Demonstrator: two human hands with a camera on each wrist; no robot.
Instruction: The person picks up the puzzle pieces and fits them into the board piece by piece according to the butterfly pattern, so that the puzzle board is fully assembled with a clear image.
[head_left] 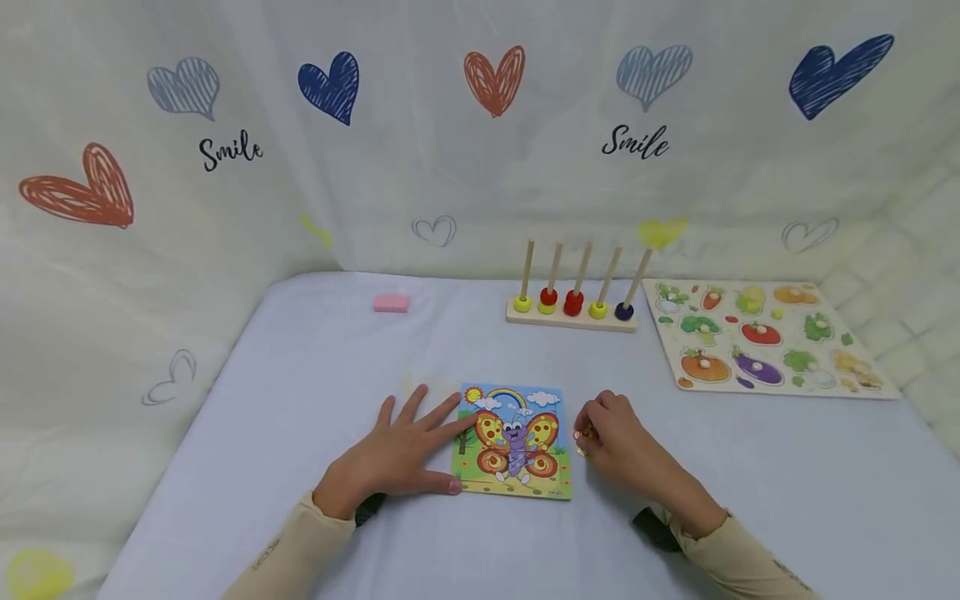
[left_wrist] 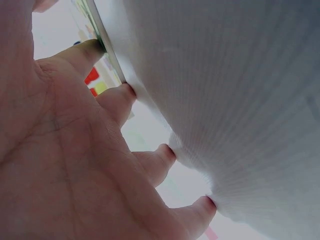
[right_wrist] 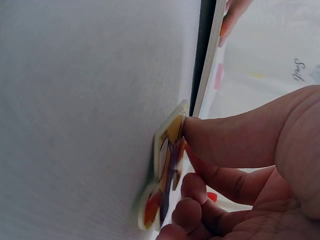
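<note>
A square butterfly puzzle (head_left: 517, 450) lies flat on the white cloth, its printed butterfly under a rainbow and sun. Spread wide, my left hand (head_left: 405, 454) rests at its left side, with thumb and index fingertip on the board's edge and the other fingertips mostly on the cloth. Just right of the board, my right hand (head_left: 618, 437) pinches a thin puzzle piece (right_wrist: 170, 160) between thumb and fingers. That piece is printed in yellow, purple and red, tilted on edge close to the cloth. My fingers hide much of it in the head view.
Behind the board stands a wooden bead stacker (head_left: 572, 319) with upright pegs and coloured rings. A vegetable peg puzzle (head_left: 723, 321) lies at the back right. A pink block (head_left: 392, 303) sits at the back left. A curtain printed with hearts (head_left: 495, 167) hangs behind the table.
</note>
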